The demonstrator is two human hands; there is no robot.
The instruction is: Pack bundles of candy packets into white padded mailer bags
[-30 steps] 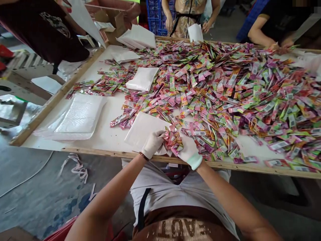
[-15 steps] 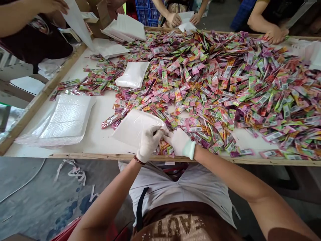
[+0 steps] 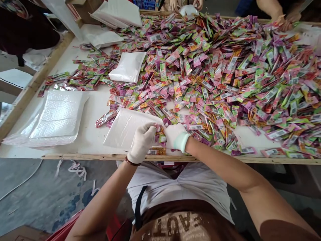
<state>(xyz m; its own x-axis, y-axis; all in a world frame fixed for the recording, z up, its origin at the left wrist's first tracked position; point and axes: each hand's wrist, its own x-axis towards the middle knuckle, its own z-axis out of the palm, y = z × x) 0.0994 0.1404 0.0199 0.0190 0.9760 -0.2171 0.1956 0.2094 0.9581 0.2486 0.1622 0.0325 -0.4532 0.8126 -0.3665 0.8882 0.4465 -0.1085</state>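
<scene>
Both my hands wear white gloves and meet at the near edge of the table. My left hand (image 3: 142, 142) pinches the open mouth of a white padded envelope (image 3: 122, 129) that lies flat in front of me. My right hand (image 3: 175, 135) is closed around a bunch of small colourful packets (image 3: 159, 136) and holds them at the envelope's opening. A huge heap of the same pink, green and orange packets (image 3: 225, 73) covers the table beyond my hands. One packet (image 3: 155, 152) lies on the table edge under my hands.
A stack of white bubble envelopes (image 3: 54, 118) lies at the left of the white table (image 3: 95, 107). More white envelopes (image 3: 128, 67) rest farther back. Other people's hands (image 3: 284, 16) work at the far side. A wooden rim (image 3: 225, 160) borders the table.
My right hand has brought the bunch of packets left from the table edge to the envelope's mouth. My left hand stayed on the envelope. The camera tilted down a little.
</scene>
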